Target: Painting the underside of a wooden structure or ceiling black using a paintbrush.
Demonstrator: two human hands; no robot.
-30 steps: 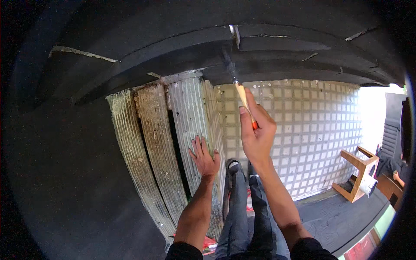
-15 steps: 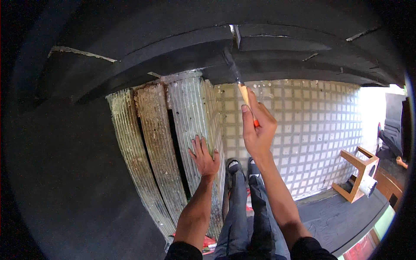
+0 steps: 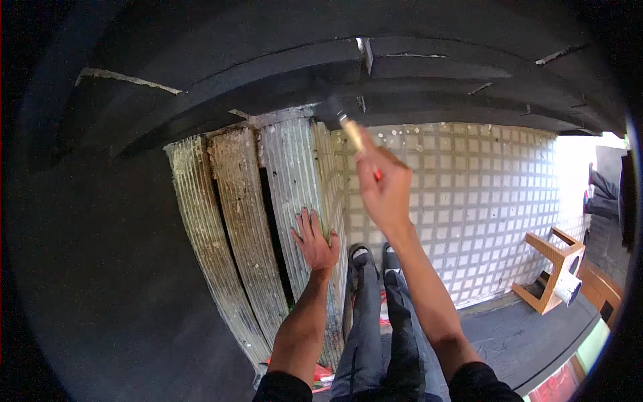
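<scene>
The right hand (image 3: pixel 387 191), nearer the black wall (image 3: pixel 435 67) than the flat, spread left hand (image 3: pixel 316 246), grips the long paintbrush (image 3: pixel 353 134) pointing that way.

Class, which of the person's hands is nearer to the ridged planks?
Left. The left hand rests on the rightmost of the ridged planks; the right hand is off to their right, holding a brush.
</scene>
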